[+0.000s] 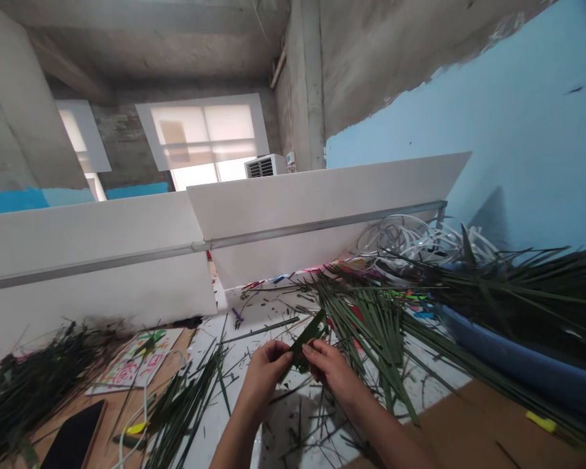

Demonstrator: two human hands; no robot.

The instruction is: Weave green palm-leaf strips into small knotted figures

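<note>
My left hand (266, 371) and my right hand (329, 366) meet at the lower middle of the head view, both pinching one folded green leaf strip (308, 335). The strip sticks up and to the right from between my fingertips. Just right of my right hand lies a fan of long green leaf strips (371, 319) spread over the white table (268, 312). Another loose bundle of green strips (185, 397) lies left of my left hand.
A blue tub (508, 355) at the right is piled with leaves. White coiled bands (420, 241) lie behind it. White partition boards (293, 202) close off the back. A dark phone (73, 440) and a printed sheet (131, 365) lie at the lower left, and a leaf heap (24, 384) at the far left.
</note>
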